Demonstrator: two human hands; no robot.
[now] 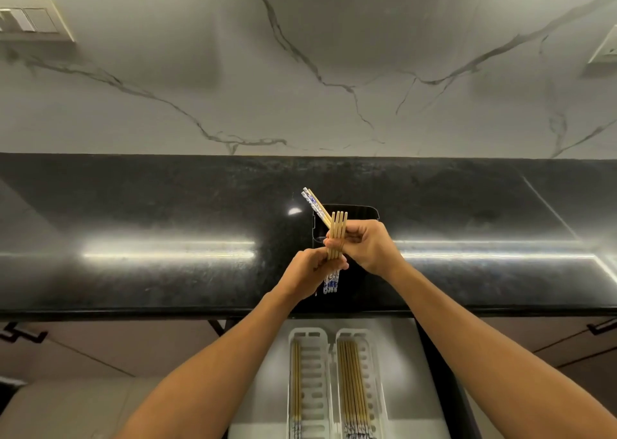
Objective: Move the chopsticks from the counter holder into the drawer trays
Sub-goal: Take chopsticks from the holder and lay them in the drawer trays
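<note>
Right hand (364,245) curled tight round a bunch of chopsticks (338,225), up above the black counter (133,211). Left hand (310,271) curled round the low end of the same bunch, just under the right one.

Below the counter edge, an open drawer (409,372) with 2 white trays side by side: left tray (315,365) with only a few sticks in it, right tray (377,392) with many more. Behind the hands, the black holder (364,215), down on the counter.

In the bunch, 4 sticks straight up and 2 tilted off to the left.

Step in hand, most likely: lining the sticks up in the air, between holder and trays. Next: turn the 2 tilted ones to match, then bring the bunch down and lay it flat in a tray, maybe the left one.

Hard to see: the inside of the holder, hidden by the hands, so no telling about more sticks in there. Near ends of both trays cut off at the bottom.
</note>
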